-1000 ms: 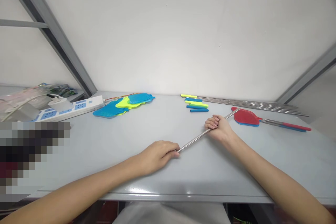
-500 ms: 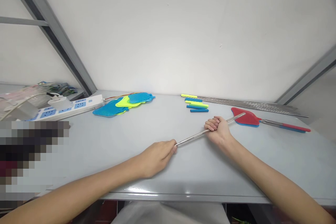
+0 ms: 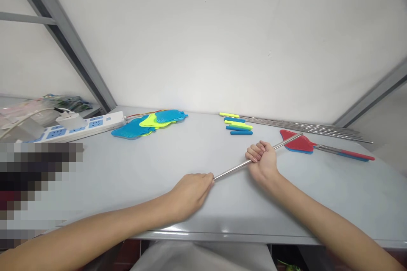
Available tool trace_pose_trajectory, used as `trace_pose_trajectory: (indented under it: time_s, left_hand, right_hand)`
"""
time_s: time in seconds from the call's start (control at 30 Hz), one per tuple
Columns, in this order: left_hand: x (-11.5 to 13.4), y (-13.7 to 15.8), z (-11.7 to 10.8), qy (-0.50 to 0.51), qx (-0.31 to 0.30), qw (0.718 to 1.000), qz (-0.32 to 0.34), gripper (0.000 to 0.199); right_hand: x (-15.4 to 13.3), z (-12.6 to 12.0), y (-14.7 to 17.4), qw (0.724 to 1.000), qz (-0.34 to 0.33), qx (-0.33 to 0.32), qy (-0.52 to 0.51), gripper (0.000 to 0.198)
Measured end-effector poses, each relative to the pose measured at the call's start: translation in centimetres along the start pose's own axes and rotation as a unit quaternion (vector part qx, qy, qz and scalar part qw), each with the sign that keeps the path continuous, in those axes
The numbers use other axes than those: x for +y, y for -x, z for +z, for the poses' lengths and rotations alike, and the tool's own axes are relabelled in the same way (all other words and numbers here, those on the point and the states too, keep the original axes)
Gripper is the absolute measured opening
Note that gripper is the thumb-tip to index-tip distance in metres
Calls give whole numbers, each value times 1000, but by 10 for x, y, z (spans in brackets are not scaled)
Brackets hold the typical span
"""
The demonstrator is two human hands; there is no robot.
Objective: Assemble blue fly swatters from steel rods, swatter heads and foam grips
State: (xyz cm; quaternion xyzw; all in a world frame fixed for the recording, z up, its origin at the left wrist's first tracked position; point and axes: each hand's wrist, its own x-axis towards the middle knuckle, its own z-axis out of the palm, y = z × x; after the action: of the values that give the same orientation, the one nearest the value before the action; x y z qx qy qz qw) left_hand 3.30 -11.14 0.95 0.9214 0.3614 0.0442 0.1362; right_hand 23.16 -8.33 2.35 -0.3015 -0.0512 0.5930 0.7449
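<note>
Both hands grip one metal rod (image 3: 230, 170) over the front-to-middle part of the desk (image 3: 133, 169). The left hand (image 3: 193, 192), closer to the front edge, pinches the rod's lower end; its thumb is mostly hidden. The right hand (image 3: 262, 159) is curled into a fist around the rod farther up. The rod slants toward the back right corner, its far end overlapping a red fly swatter (image 3: 297, 140) in view; whether they touch I cannot tell. That swatter lies on a blue one, handles toward the right edge. Along the back edge, more rods (image 3: 302, 127) run toward the right corner, beside short yellow and blue tubes (image 3: 238, 125). Blue and yellow swatter heads (image 3: 152, 122) overlap near the back left corner, beside a power strip (image 3: 82, 128).
</note>
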Motion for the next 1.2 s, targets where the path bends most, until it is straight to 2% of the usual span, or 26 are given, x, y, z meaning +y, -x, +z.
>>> trace_pose_trajectory:
  time_s: [0.17,0.5,0.83,1.2]
  left_hand:
    - [0,1,4,4,9,1000,-18,32]
    - [-1,0,6,-5,15,1000,-12,30]
    - [-4,0,12,-22,33,999,1,30]
    - [-2,-1,9,-33,18,999,-4,30]
  right_hand:
    - [5,-3,4,999,-30,-14,-6,29]
    - [19,-7,9,999,28,17,-37,28]
    - [25,-11,12,998,38,29,-45,29]
    - [20,-6,17,998,42,23,-33,29]
